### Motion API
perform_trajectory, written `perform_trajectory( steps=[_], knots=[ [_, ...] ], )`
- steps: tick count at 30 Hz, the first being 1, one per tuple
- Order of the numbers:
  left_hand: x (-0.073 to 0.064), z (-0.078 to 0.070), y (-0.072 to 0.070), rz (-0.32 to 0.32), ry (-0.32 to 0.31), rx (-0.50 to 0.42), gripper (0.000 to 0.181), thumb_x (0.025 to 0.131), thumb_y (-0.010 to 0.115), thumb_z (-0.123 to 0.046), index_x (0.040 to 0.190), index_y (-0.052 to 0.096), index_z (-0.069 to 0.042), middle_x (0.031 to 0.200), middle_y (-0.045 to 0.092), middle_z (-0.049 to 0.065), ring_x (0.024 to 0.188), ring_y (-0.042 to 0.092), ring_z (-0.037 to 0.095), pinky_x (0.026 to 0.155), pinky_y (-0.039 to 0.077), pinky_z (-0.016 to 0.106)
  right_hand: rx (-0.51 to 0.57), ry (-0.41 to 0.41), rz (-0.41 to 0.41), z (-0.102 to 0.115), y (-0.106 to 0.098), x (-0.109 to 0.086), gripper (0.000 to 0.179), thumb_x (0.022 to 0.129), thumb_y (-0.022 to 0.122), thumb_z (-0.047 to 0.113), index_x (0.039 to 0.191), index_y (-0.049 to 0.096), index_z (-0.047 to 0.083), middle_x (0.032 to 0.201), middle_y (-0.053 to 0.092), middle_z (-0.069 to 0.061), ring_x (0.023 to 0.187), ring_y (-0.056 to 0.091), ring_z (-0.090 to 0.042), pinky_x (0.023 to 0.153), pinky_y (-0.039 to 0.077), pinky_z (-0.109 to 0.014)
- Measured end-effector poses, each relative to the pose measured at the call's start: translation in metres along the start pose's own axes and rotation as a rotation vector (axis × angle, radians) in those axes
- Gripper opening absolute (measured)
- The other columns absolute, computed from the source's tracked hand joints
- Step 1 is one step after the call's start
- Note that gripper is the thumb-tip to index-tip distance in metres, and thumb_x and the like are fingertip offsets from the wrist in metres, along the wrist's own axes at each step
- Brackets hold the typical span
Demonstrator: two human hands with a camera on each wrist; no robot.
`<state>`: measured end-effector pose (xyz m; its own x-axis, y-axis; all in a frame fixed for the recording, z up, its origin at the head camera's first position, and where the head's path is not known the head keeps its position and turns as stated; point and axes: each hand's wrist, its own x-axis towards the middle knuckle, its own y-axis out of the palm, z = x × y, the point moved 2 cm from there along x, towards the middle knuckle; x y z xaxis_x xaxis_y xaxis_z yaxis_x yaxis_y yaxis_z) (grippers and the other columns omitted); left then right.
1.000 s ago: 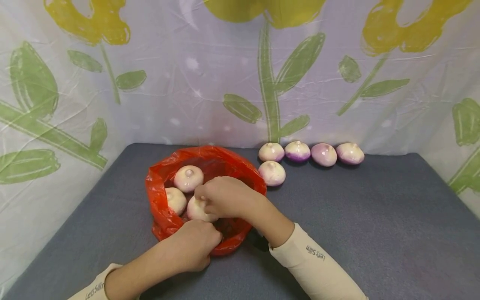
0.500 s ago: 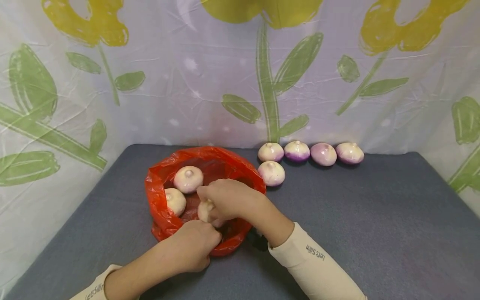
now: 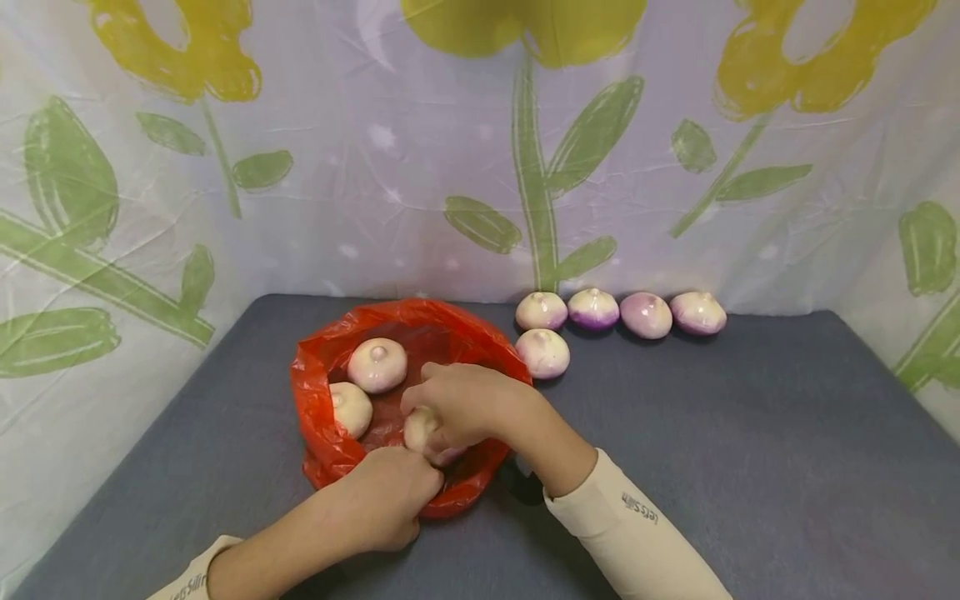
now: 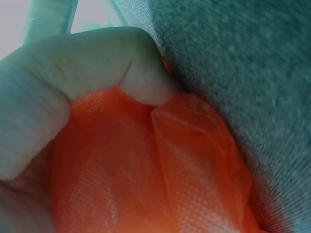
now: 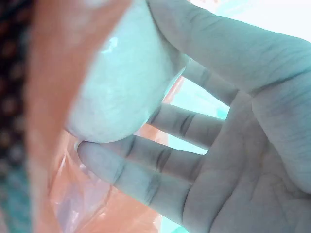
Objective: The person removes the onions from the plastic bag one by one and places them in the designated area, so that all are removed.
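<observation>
A red plastic bag (image 3: 318, 429) stands with its mouth wide on the table. My left hand (image 3: 382, 496) pinches its near rim; the left wrist view shows thumb and finger on the red film (image 4: 116, 165). Inside the bag, my right hand (image 3: 472, 408) holds a glossy white-and-purple onion (image 3: 420, 427) near that rim. Thumb and fingers curve around this onion (image 5: 126, 82) in the right wrist view, where bag film hides part of it. Two more onions lie on the bag's left side, one farther back (image 3: 378, 367) and one nearer (image 3: 351, 410).
Along the table's back edge, right of the bag, several similar onions (image 3: 594, 309) sit in a row. Another onion (image 3: 543, 354) stands in front of the row's left end, close to the bag. A flowered cloth (image 3: 330, 167) hangs behind the grey table (image 3: 712, 442).
Inside the bag, my right hand has shifted the onion rightward and nearer to me, away from the two left ones. The left hand keeps its hold on the rim.
</observation>
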<state>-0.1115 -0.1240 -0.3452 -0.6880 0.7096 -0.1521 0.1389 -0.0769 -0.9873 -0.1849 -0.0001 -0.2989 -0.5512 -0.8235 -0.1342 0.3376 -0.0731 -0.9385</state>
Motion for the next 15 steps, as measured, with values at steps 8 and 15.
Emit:
perform_trajectory(
  steps=[8, 15],
  knots=[
    [0.0, 0.0, 0.001, -0.001, 0.002, 0.003, 0.023, 0.062, 0.081, -0.006, 0.075, 0.063, -0.014, 0.062, 0.044, -0.006, 0.054, 0.04, 0.013, 0.053, 0.041, 0.033, 0.019, 0.004, -0.01, 0.0, -0.006, -0.006, 0.028, 0.078, 0.082, 0.025, 0.104, 0.071, 0.027, 0.092, 0.055, 0.007, 0.083, 0.052, -0.011, 0.073, 0.046, -0.026],
    [0.0, 0.001, 0.001, 0.008, 0.004, 0.0, 0.023, 0.063, 0.083, -0.008, 0.075, 0.064, -0.014, 0.061, 0.045, -0.006, 0.055, 0.041, 0.013, 0.055, 0.043, 0.034, 0.027, 0.005, -0.006, -0.001, -0.015, -0.014, 0.024, 0.08, 0.078, 0.016, 0.1, 0.07, 0.026, 0.088, 0.055, 0.007, 0.083, 0.05, -0.011, 0.072, 0.044, -0.027]
  ],
)
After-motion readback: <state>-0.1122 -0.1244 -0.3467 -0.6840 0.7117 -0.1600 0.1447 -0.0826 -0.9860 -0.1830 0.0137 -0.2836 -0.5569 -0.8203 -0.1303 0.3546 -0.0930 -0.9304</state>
